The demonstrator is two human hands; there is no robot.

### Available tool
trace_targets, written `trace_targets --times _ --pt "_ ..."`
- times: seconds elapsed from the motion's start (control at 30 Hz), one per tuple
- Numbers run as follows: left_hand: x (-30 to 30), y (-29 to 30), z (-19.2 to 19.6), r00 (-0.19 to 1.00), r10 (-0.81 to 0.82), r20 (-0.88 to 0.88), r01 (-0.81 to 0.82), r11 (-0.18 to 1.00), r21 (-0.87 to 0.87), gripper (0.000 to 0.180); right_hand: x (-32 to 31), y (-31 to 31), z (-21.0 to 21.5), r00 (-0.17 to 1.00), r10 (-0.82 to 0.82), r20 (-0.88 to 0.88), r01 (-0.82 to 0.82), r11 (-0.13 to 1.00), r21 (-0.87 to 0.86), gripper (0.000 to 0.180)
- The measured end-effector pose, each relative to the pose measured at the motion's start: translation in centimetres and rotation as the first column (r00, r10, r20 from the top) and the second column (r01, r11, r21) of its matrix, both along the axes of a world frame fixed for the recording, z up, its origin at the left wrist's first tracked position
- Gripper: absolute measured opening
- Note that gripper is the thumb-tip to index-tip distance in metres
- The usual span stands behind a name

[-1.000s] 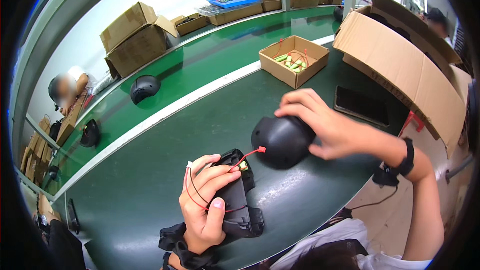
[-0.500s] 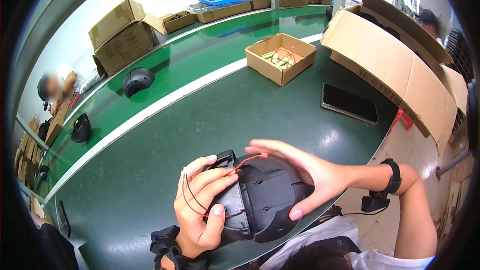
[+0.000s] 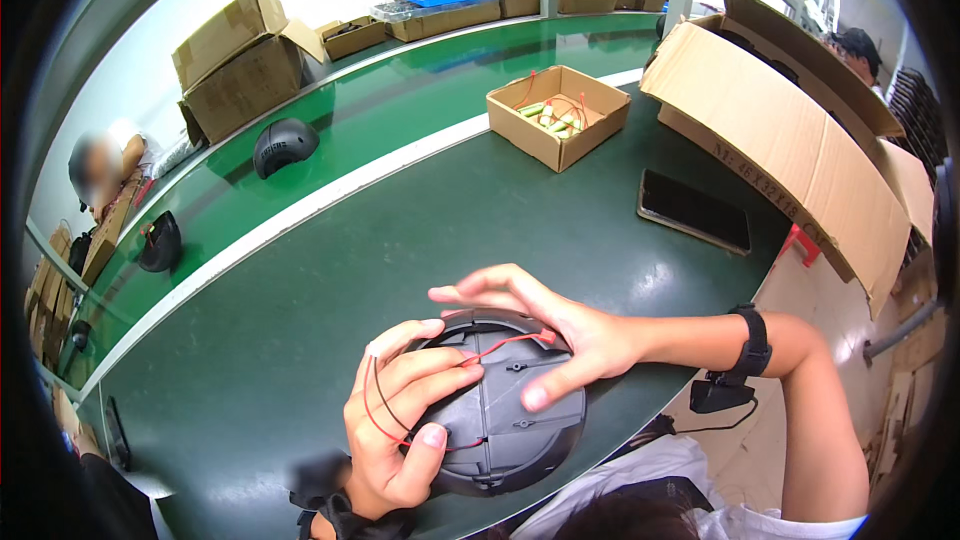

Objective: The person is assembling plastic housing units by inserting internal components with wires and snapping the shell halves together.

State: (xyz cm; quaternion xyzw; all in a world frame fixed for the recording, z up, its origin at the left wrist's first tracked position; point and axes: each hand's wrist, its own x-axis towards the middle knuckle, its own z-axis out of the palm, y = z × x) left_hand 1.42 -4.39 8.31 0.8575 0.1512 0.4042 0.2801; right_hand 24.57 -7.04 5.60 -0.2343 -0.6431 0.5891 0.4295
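Helmet shell [image 3: 505, 410] — dark grey, ribbed, rounded plastic — is gripped by the left hand [image 3: 400, 420] with thin red wires [image 3: 480, 350]; the right hand [image 3: 560, 330] is pressed flat on it.

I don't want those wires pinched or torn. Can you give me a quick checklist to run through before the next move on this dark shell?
1. Both hands on the shell: ok, left hand grips its left side and right hand lies flat on top.
2. Red wire free: not ok, it runs under the right fingers.
3. Wires at the left hand: not ok, red and black loops are wrapped around the fingers.
4. Shell supported: ok, it sits at the green table's near edge.
5. Wire ends connected: cannot tell, hidden.
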Motion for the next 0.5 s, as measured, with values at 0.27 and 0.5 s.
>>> trace_targets --times 0.27,0.5 --pt "-0.4 0.2 -0.2 1.0 -0.029 0.007 0.029 0.999 -0.024 0.045 -0.9 0.7 0.1 0.992 0.019 -0.123 -0.042 0.981 -0.188 0.053" --pt "-0.4 0.4 -0.3 0.998 -0.048 0.048 0.051 0.997 -0.058 0.044 -1.5 0.9 -0.1 0.993 -0.014 -0.115 0.007 0.998 -0.063 0.053"
